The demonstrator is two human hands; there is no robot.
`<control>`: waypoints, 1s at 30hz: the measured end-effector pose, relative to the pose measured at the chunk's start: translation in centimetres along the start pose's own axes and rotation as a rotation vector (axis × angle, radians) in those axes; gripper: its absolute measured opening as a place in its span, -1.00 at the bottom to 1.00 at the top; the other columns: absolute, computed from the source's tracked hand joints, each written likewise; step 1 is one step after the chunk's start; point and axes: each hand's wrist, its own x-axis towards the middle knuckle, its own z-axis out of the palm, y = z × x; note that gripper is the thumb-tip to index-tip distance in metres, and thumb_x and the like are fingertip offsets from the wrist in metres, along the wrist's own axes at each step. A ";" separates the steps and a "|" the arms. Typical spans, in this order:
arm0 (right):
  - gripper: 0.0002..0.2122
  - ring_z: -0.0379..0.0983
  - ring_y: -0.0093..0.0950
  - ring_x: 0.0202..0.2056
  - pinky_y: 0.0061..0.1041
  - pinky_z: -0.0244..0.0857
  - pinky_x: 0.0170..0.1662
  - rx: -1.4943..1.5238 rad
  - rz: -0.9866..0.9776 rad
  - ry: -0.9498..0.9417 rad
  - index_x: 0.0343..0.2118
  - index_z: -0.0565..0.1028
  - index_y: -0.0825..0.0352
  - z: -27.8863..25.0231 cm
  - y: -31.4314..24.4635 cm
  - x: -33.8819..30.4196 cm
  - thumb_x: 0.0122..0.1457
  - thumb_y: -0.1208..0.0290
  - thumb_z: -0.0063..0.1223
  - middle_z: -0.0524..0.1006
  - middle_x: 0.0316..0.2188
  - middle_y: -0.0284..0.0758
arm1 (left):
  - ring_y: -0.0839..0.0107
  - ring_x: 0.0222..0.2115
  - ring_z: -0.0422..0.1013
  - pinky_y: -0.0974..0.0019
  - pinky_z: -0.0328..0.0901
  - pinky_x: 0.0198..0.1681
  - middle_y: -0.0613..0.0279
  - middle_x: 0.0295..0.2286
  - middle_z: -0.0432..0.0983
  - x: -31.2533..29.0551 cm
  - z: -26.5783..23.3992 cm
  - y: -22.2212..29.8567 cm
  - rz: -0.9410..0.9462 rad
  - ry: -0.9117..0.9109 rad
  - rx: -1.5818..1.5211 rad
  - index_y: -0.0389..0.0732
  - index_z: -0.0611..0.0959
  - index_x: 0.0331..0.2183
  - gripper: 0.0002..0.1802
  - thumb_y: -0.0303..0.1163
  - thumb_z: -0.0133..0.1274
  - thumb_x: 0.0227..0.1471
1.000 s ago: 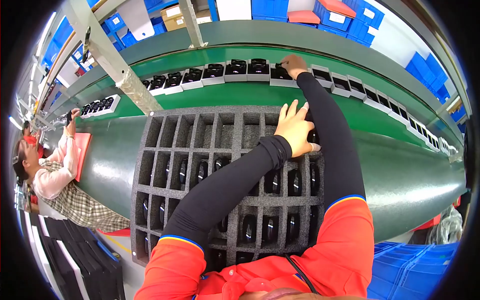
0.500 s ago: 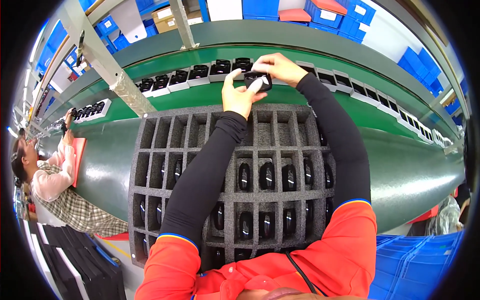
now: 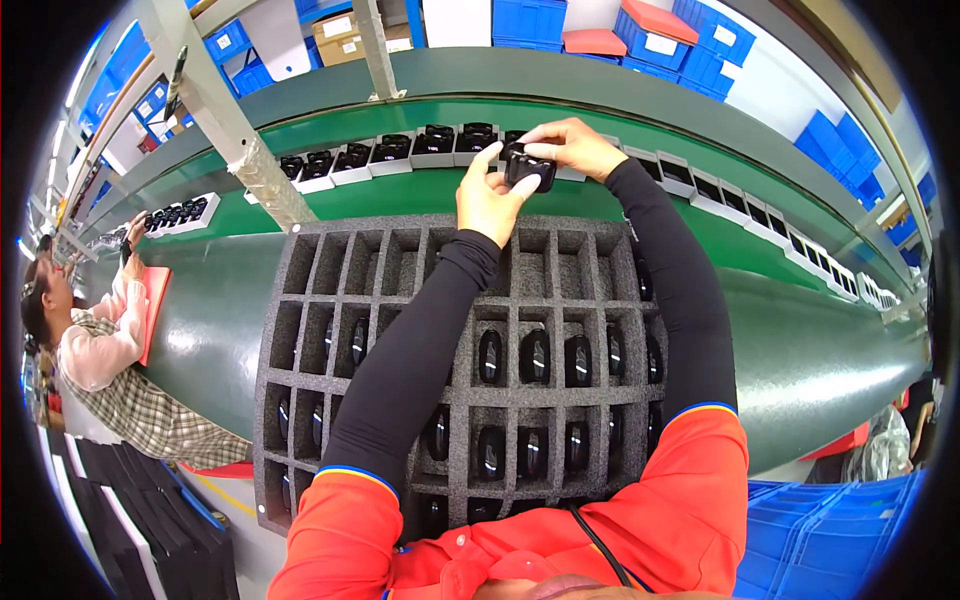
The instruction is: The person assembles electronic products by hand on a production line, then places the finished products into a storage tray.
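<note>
You are working at a dark green table (image 3: pixel 215 330), its sheen brightening toward the right. A grey foam tray (image 3: pixel 560 395) is lying before you, glossy black pieces (image 3: pixel 535 355) standing in many of its pockets, those visible in the far row looking bare. Beyond, a bright green strip (image 3: pixel 350 200) is carrying white boxes (image 3: pixel 394 167); blue crates (image 3: pixel 527 22) are stacking up behind. Another person (image 3: pixel 95 350) is sitting or standing at left; cannot tell which. You are holding a black case (image 3: pixel 519 172) above the strip, just past the tray's far edge: left hand (image 3: pixel 488 207) and right hand (image 3: pixel 580 150), fingers of both clamping on it. Its glossy face is pointing toward you; long axis, partly covered, cannot be told.
</note>
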 end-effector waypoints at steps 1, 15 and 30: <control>-0.72 0.42 -0.53 -0.33 -0.53 0.29 -0.27 -0.025 0.044 0.085 -0.25 0.52 0.32 -0.1 0.4 0.5 0.03 0.27 0.07 0.54 -0.38 -0.30 | 0.40 -0.36 0.46 0.37 0.37 -0.26 -0.02 -0.33 0.50 0.0 -0.2 -0.3 -0.011 0.025 0.024 -0.30 0.22 0.04 -0.22 -0.49 0.23 -0.22; -0.73 0.40 -0.19 -0.21 -0.30 0.28 -0.15 -0.835 0.196 0.532 -0.24 0.50 0.25 -2.7 11.8 5.9 -0.04 0.30 0.09 0.46 -0.22 -0.12 | 0.33 -0.25 0.41 0.34 0.32 -0.14 -0.06 -0.22 0.44 -0.4 1.1 -0.4 -0.009 -0.061 0.311 -0.33 0.30 0.00 -0.32 -0.33 0.20 -0.15; -0.51 0.26 -0.27 -0.09 -0.34 0.21 -0.07 -1.140 0.132 -0.148 -0.23 0.43 0.37 0.7 -2.9 -18.7 -0.31 0.33 0.29 0.44 -0.26 -0.26 | 0.37 -0.36 0.47 0.35 0.33 -0.24 0.11 -0.39 0.54 -1.2 1.5 -0.5 0.213 -0.089 0.584 -0.29 0.59 -0.34 -0.74 -0.36 0.14 -0.13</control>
